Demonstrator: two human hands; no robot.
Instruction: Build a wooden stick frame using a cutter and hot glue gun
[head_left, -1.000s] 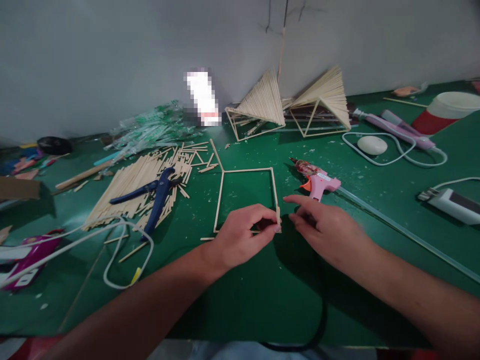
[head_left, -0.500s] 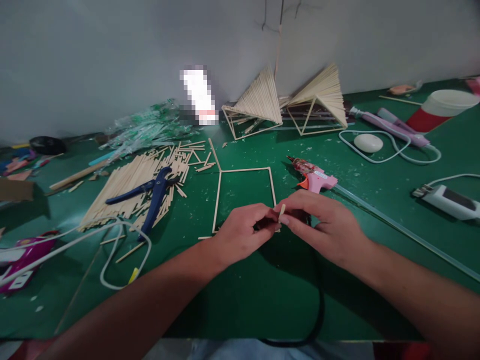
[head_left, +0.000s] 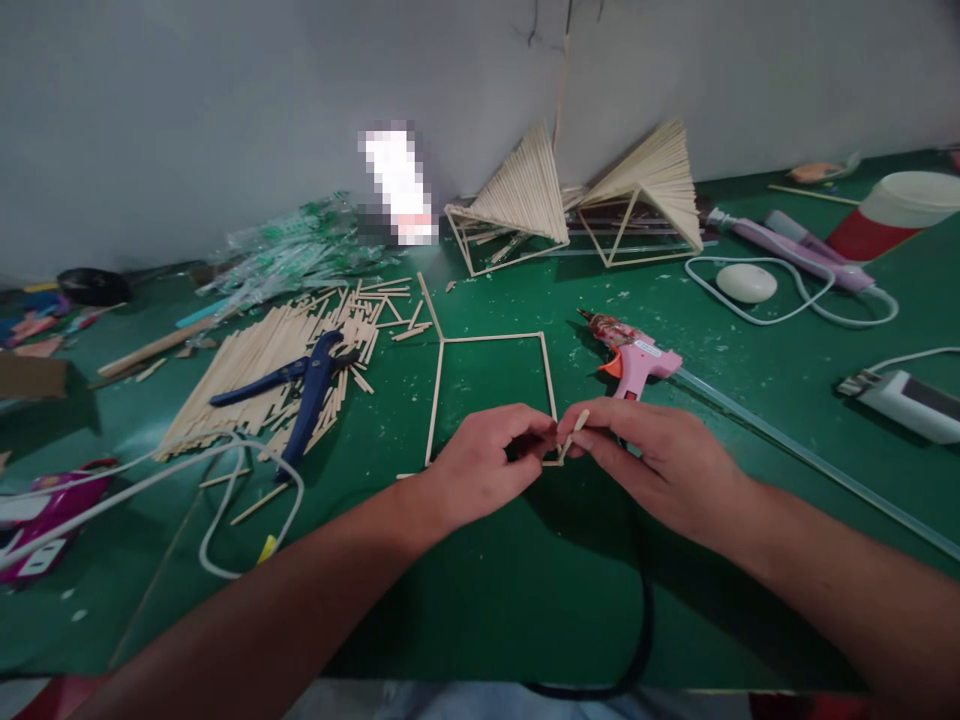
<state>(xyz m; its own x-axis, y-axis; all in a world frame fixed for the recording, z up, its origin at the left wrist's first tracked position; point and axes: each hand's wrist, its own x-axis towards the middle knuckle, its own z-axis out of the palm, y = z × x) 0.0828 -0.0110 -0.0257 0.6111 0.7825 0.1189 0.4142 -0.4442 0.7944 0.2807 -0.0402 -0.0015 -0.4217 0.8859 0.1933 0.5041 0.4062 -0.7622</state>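
Observation:
A square frame of thin wooden sticks (head_left: 491, 338) lies flat on the green table, with one more stick slanting off its far left corner. My right hand (head_left: 660, 455) pinches a short wooden stick (head_left: 579, 425) between thumb and forefinger. That stick tilts up to the right, its lower end close to the frame's near right corner. My left hand (head_left: 487, 465) curls over the frame's near side, fingers closed at the same corner; its fingertips are partly hidden. Just beyond my right hand lies a pink hot glue gun (head_left: 637, 362) with a long clear glue stick in its back.
Blue cutters (head_left: 307, 400) rest on a pile of wooden sticks (head_left: 240, 370) at left. Two stick-built models (head_left: 517, 205) stand by the wall. At right are a red and white cup (head_left: 892, 215), a corded pink tool (head_left: 787, 250) and a white plug (head_left: 911, 400). A white cable (head_left: 247, 445) crosses the left.
My right hand has shifted slightly right and down, and the short stick now leans further right. More of the frame's near right corner shows between my hands. The view has turned a little.

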